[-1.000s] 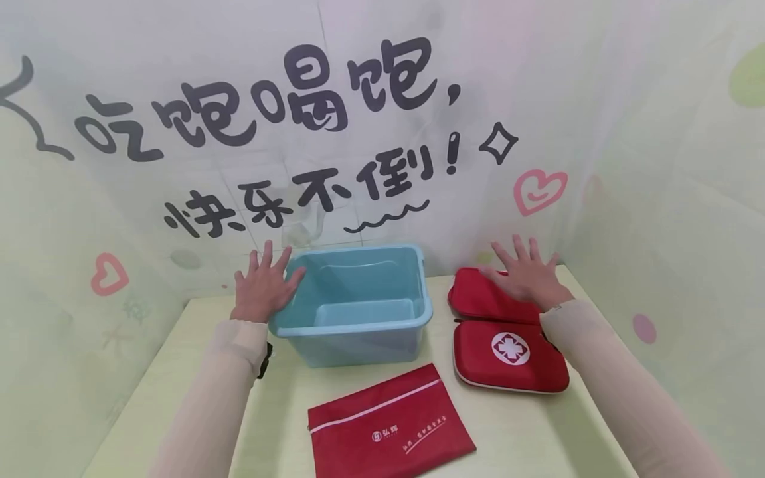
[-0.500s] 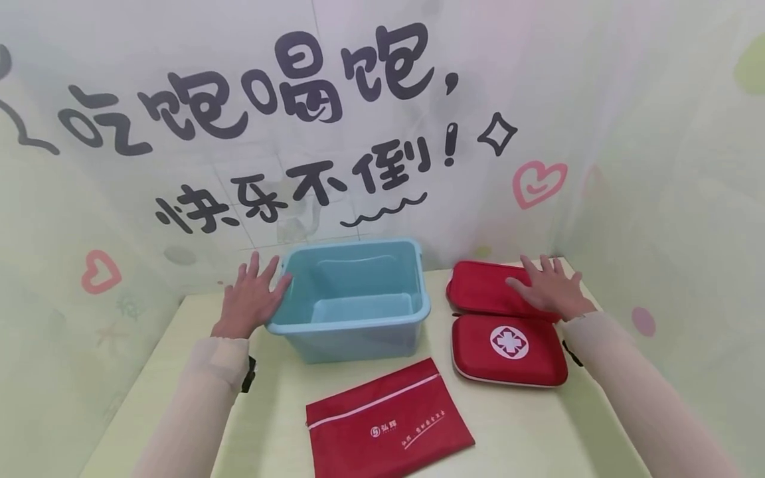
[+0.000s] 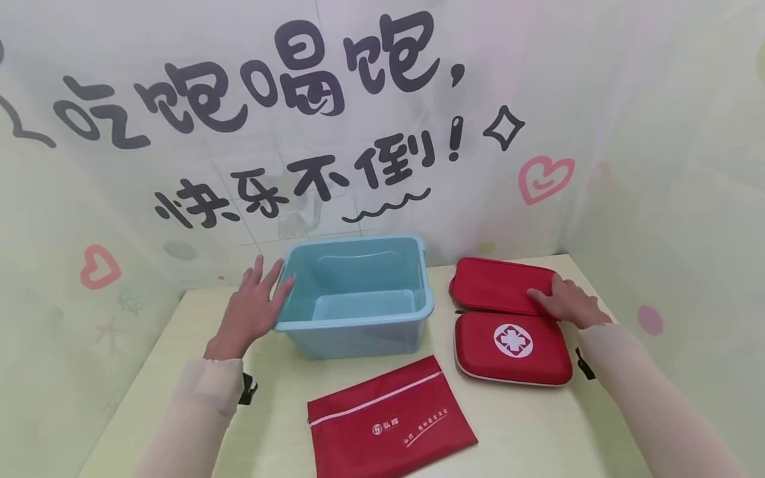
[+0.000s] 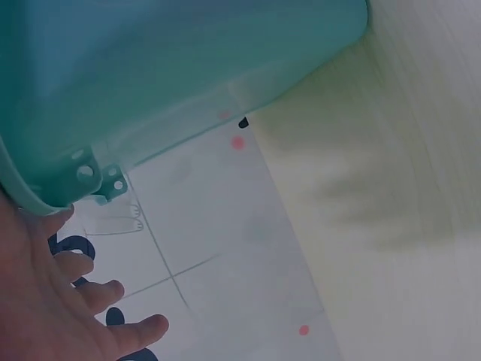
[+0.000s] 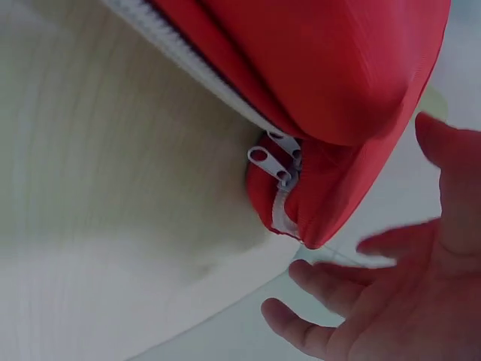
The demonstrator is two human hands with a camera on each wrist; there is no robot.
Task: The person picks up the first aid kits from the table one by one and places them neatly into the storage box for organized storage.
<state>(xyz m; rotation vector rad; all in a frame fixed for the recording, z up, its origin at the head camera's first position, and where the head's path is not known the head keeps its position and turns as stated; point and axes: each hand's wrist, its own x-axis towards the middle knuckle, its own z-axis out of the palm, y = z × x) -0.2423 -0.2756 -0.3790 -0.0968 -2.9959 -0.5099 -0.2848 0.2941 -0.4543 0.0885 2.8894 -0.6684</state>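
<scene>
My left hand (image 3: pixel 248 309), fingers spread, is at the left rim of a light blue plastic bin (image 3: pixel 352 338). In the left wrist view the fingers (image 4: pixel 105 295) extend past the bin's rim (image 4: pixel 30 199). On the right side of the table, my right hand (image 3: pixel 570 302) is over the right end of a plain red zip case (image 3: pixel 496 284). The right wrist view shows its fingers (image 5: pixel 323 289) loosely bent beside the red fabric, near two metal zipper pulls (image 5: pixel 269 163). In front of that case lies a red first-aid case (image 3: pixel 538 352) with a white cross emblem.
A flat red zip pouch (image 3: pixel 394 425) with white print lies at the front of the pale table (image 3: pixel 508 425). Behind the table hangs a whitish wall covering (image 3: pixel 466 219) with dark lettering. Side walls of the same kind flank the table.
My right hand has moved right and down to the plain red case's right end, its fingers bending. My left hand has shifted slightly left and lower at the bin. The view has tilted a little.
</scene>
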